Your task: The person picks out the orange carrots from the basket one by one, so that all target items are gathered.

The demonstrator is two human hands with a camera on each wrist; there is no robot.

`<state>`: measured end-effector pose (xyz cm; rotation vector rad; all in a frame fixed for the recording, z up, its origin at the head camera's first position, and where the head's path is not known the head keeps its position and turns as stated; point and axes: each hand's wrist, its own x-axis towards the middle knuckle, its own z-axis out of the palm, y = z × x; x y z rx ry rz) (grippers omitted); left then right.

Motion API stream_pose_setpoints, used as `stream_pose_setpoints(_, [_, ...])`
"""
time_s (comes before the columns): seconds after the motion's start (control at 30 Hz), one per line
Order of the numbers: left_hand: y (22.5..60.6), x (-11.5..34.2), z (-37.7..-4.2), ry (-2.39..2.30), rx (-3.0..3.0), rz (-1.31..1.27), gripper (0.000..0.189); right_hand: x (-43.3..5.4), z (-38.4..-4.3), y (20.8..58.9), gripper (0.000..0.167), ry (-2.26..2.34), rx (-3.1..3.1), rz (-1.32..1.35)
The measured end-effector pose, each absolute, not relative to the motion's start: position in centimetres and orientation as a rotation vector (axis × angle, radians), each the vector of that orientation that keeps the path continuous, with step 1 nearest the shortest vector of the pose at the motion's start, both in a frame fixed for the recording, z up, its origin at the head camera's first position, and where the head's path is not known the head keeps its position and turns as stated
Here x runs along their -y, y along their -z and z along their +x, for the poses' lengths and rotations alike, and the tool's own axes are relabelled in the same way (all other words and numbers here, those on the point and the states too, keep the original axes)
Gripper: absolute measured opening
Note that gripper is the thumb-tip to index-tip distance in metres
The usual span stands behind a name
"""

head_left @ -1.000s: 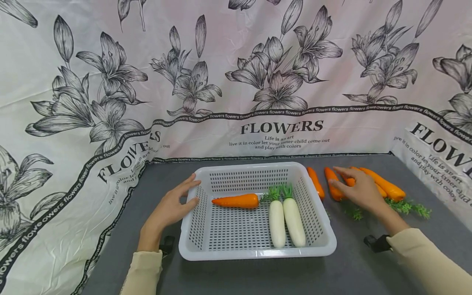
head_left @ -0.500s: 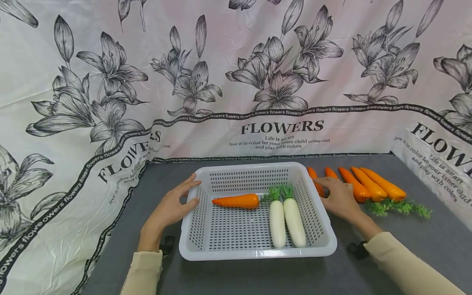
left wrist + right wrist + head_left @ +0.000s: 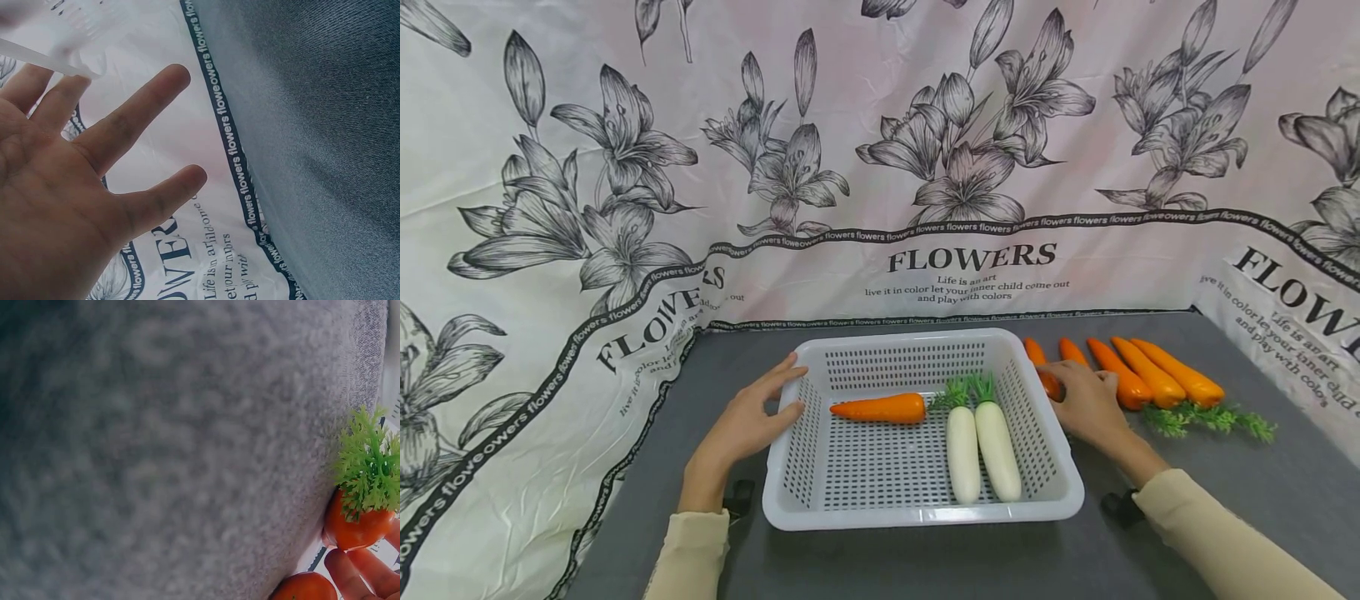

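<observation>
My left hand (image 3: pixel 756 417) rests at the left rim of a white perforated plastic basket (image 3: pixel 921 518), its fingers spread over the edge. In the left wrist view its thumb and forefinger (image 3: pixel 144 119) stand straight and apart. Inside the basket lie an orange carrot (image 3: pixel 883 409) with green leaves and two white radishes (image 3: pixel 964 454). Just outside the right wall, my right hand (image 3: pixel 1090 408) grips another carrot (image 3: pixel 1033 352), thumb and fingers about its thick end. In the right wrist view this carrot (image 3: pixel 356 525) shows its leafy top, with fingertips against it.
Several more carrots (image 3: pixel 1150 375) lie side by side on the grey table (image 3: pixel 925 567), right of my right hand, their green leaves (image 3: pixel 1210 421) towards me. A flower-printed white cloth (image 3: pixel 970 275) hangs behind and at both sides of the table.
My right hand has moved left from over the carrot row to the carrot beside the basket and taken hold of it. The left hand and the basket have stayed in place.
</observation>
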<state>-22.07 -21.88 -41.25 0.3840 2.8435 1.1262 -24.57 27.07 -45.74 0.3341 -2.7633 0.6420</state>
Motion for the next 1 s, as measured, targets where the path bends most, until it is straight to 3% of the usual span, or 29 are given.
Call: stream_pose_setpoints(1.0, [41.1, 21.8, -22.1, -1.133, -2.831, 0.374, 0.058, -29.1, -24.4, 45.6, 0.046, -0.531, 2.717, 0.297])
